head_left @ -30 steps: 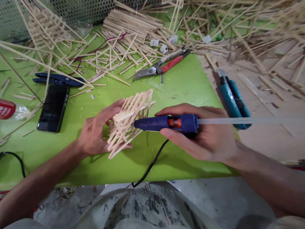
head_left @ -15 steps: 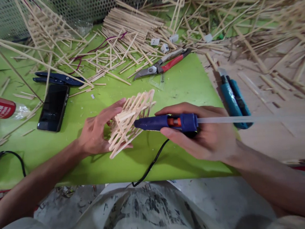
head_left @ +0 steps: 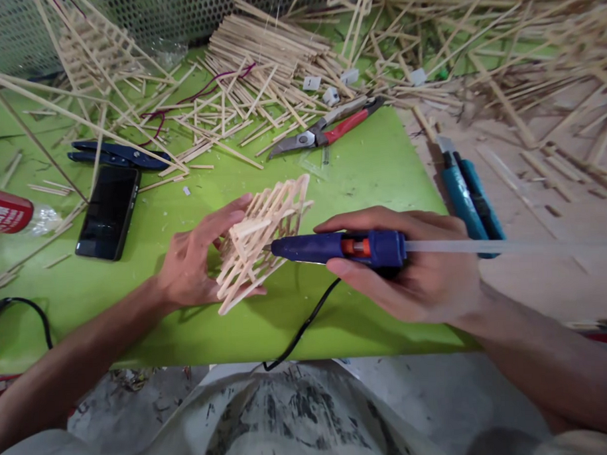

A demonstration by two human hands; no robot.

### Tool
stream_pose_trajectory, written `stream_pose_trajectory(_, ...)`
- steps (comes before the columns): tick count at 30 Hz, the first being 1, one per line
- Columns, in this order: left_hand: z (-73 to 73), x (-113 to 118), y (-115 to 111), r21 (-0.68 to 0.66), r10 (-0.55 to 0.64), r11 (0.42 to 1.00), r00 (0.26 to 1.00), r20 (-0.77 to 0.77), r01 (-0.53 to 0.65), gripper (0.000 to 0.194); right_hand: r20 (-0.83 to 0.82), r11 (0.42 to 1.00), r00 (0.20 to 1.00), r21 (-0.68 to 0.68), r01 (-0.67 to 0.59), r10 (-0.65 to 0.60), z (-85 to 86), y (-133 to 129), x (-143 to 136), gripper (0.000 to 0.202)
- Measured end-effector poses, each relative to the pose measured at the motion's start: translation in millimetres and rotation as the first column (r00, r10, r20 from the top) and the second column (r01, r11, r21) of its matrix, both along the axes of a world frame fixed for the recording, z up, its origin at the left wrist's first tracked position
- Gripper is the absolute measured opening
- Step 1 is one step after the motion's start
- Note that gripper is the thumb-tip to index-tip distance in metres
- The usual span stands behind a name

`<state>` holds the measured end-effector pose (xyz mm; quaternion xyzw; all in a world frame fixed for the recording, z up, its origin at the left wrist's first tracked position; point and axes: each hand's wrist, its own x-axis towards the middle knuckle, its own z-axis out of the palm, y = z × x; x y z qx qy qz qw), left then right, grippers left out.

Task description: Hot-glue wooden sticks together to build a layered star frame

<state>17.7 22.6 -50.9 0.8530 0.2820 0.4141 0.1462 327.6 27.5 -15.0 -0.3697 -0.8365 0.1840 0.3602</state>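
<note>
My left hand [head_left: 192, 261] grips a small lattice frame of thin wooden sticks [head_left: 254, 246] from its left side, tilted above the green table top [head_left: 178, 331]. Wrapped in my right hand [head_left: 409, 270] is a blue hot glue gun [head_left: 309, 248] with orange parts, its nozzle pointing left at the sticks. Whether the metal tip touches the wood I cannot tell. A long translucent glue stick [head_left: 448, 247] juts from the gun's back end, and a black cord [head_left: 307, 327] runs down from it toward the table's front edge.
Behind the hands lie red-handled pruning shears [head_left: 324, 128] and a heap of wooden sticks [head_left: 272, 46]. On the left are a phone [head_left: 107, 213], dark blue pliers [head_left: 119, 155] and a red-labelled bottle [head_left: 7, 210]. A teal utility knife [head_left: 469, 198] rests at right.
The glue gun and my right hand have shifted slightly right, and the nozzle's metal tip now shows beside the frame. My left hand keeps its hold on the frame almost unmoved.
</note>
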Motion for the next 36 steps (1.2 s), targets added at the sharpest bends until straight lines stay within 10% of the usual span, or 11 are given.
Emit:
stream_pose_trajectory(22, 13.0, 3, -3, -0.088, 0.071, 0.993, 0.997, -0.034, -0.074, 0.103, 0.061, 0.97, 0.994, 0.217, -0.107, 0.096, 7.2, 5, -6, 0.028)
stream_pose_trajectory(36, 9.2, 3, -1, 0.031, 0.086, 0.996, 0.993, -0.08, -0.084, 0.118, 0.313, 0.72, 0.93, 0.6, -0.35, 0.192, 6.7, 15, 3, 0.03)
